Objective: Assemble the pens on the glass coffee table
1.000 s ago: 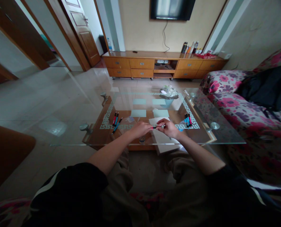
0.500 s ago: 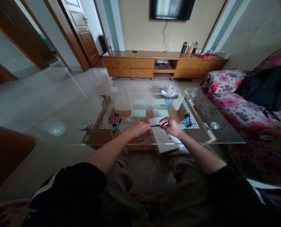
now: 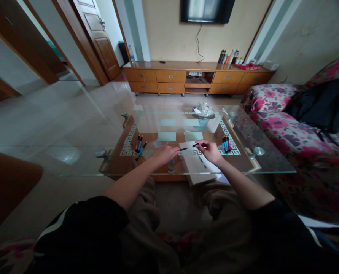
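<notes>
Over a glass coffee table my left hand is closed on the near end of a thin dark pen. My right hand pinches a small dark piece at the pen's far end, a little apart from the left hand. Beneath both hands lies a white sheet of paper. A small group of red, blue and black pens rests left of my left hand. A second group of pens sits just right of my right hand.
A small basket of crumpled paper shows beyond the table's far side. A flowered sofa with a dark garment runs along the right. A wooden TV cabinet stands against the far wall. Tiled floor spreads to the left.
My hands have drawn apart: the right hand moved up and right with the small end piece, while the left hand kept the pen and shifted slightly left.
</notes>
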Demonstrator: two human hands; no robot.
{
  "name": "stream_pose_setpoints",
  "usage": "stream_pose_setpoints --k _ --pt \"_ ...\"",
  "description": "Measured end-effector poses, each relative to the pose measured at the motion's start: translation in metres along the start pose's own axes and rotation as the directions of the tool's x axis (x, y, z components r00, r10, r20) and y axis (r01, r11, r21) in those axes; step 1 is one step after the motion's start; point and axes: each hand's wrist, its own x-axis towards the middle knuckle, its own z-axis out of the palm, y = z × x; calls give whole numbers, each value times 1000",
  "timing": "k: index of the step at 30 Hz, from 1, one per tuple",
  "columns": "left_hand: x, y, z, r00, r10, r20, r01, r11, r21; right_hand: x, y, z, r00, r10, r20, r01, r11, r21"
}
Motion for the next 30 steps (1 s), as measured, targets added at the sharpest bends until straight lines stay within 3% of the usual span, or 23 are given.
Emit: stream_pose_setpoints --k 5,10,14,18,30 --pt "0 -2 3 1000 9 -14 -9 1000 -3 3 10 -17 983 -27 -179 2 991 -137" --pt "0 0 0 1000 10 3 -10 1000 -6 4 27 -36 959 -13 -282 -83 941 -328" --pt "0 1 -1 1000 1 14 -1 1000 1 2 41 -48 970 28 -239 -133 891 -434" --pt "-1 1 -1 1000 5 13 -5 1000 12 1 52 -51 989 35 -144 -103 859 -502" --pt "-2 2 -1 1000 6 20 -6 1000 -12 1 53 -49 998 21 -56 -51 790 -611"
